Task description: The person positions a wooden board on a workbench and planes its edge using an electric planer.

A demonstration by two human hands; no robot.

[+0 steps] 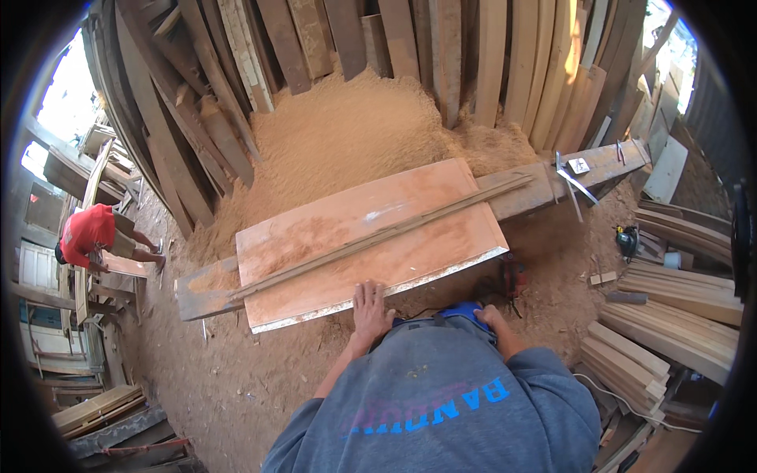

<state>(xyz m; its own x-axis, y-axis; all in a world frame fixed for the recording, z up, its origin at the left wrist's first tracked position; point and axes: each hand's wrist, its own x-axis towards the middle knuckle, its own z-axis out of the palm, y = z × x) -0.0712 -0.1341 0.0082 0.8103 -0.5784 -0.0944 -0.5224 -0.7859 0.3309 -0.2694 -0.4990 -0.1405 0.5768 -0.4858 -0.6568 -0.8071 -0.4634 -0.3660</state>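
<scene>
A wide reddish wooden panel (347, 213), dusted with sawdust, lies at a slant across a long thick beam (524, 189). Along the panel rests a narrow wooden strip (386, 231). My left hand (371, 311) lies on the panel's pale near edge, fingers stretched forward. My right hand (490, 318) is closed near the panel's right end, against a blue object (464, 310) mostly hidden by my body. Just beyond it is a partly visible red-and-black tool (514, 277), in shadow. What my right fingers hold is hidden.
A large sawdust heap (347, 118) lies behind the panel, below leaning planks (441, 55). Metal squares (574, 180) rest on the beam's right end. Stacked timber (670, 331) and a cable (623, 398) lie at right. A person in red (87, 236) bends over at far left.
</scene>
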